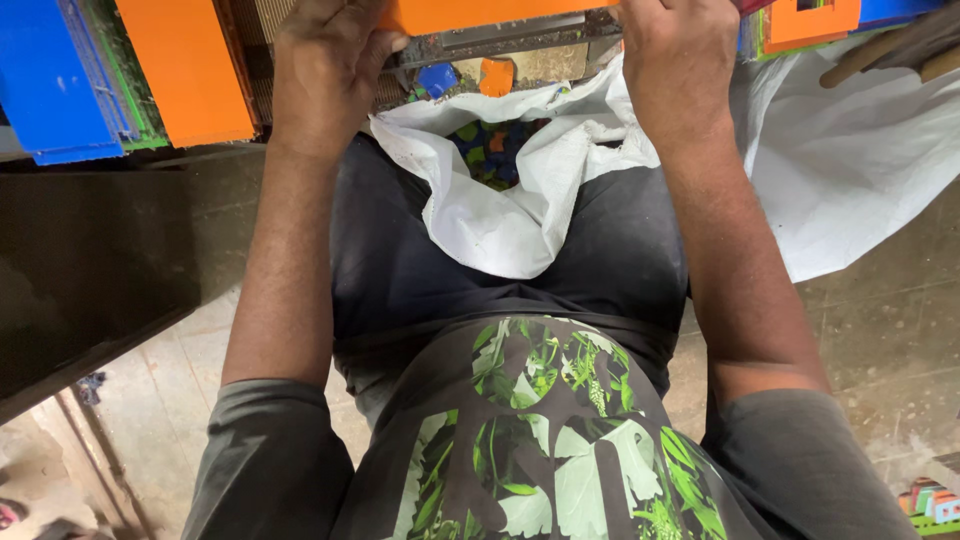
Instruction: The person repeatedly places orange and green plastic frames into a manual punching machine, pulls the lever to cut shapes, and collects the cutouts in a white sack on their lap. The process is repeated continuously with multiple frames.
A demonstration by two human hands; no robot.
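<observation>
Both hands grasp an orange sheet (490, 14) at twelve o'clock: left hand (325, 65), right hand (675, 60). Coloured offcuts already lie in the white sack (500, 215) below; stacked sheets (120, 70) remain at ten o'clock.

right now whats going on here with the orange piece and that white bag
A seated person grips a flat orange sheet with both hands, left hand and right hand, at the top of the view. Under it, a white sack lies open on the person's lap, with small blue, green and orange scraps inside. Stacks of blue and orange sheets sit to the left.
</observation>
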